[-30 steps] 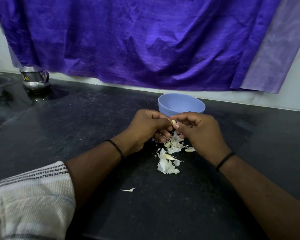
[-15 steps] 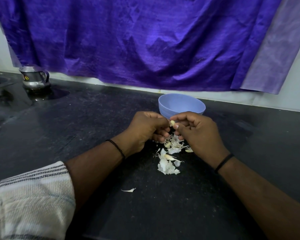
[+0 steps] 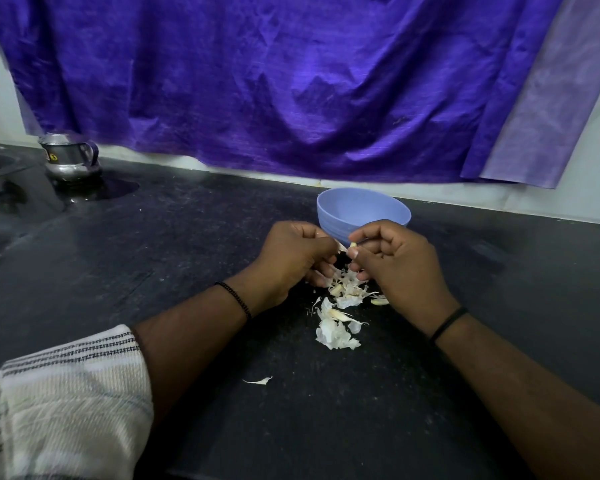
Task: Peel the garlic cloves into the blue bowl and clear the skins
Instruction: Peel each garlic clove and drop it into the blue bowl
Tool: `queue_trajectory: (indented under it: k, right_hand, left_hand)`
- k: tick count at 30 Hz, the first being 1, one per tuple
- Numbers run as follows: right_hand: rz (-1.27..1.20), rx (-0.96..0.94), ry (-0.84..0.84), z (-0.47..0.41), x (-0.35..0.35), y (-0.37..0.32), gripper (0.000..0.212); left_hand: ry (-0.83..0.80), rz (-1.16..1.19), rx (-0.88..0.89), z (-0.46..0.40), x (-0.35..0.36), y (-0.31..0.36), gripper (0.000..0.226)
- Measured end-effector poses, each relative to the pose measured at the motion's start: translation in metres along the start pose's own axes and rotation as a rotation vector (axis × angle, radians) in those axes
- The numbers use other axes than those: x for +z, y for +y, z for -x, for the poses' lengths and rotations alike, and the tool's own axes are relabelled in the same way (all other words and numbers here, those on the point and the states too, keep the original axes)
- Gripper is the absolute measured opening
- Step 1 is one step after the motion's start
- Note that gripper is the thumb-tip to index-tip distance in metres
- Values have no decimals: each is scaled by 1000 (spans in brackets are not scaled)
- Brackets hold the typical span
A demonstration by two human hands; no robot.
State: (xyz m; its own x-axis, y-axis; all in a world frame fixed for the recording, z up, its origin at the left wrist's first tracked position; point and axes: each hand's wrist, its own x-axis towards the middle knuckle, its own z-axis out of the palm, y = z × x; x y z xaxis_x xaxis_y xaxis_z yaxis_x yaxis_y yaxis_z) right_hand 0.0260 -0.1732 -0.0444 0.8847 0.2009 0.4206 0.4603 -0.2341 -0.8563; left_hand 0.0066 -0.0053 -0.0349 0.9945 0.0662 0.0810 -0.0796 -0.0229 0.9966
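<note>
Black counter [image 3: 187,254] under purple cloth [image 3: 291,81]: your right hand [image 3: 402,268] pinches a clove [image 3: 353,244], your left hand [image 3: 291,258] curls against it, above skins [image 3: 336,336], bowl [image 3: 360,209] just behind; jug [image 3: 69,157] label unreadable.

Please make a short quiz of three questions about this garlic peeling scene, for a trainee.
1. True or false: the blue bowl stands beyond both hands.
2. What does the right hand pinch? A) garlic clove B) spoon C) knife
3. Fill in: the garlic skins lie on the black ____.

Key: 1 true. 2 A, the garlic clove; the left hand pulls at its skin. 3 counter.
</note>
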Motion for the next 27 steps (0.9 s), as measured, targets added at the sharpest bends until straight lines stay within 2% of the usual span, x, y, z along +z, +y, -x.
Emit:
queue_trajectory:
  k: [4, 6, 9, 11, 15, 27]
  right_hand:
    - [-77, 31, 0, 0, 0, -1, 14]
    - [-117, 46, -5, 0, 0, -2, 13]
    - [-174, 58, -16, 0, -1, -2, 15]
    - [-201, 64, -19, 0, -1, -2, 16]
    - [-230, 78, -19, 0, 0, -2, 17]
    - [-271, 100, -49, 1, 0, -4, 17]
  left_hand:
    - [41, -139, 92, -2, -3, -3, 12]
    - [73, -305, 180, -3, -4, -6, 13]
    - [140, -640, 326, -3, -5, -6, 30]
    - [157, -712, 348, -4, -6, -5, 37]
    - [152, -682, 415, -3, -7, -6, 4]
    - [82, -494, 475, -4, -3, -11, 6]
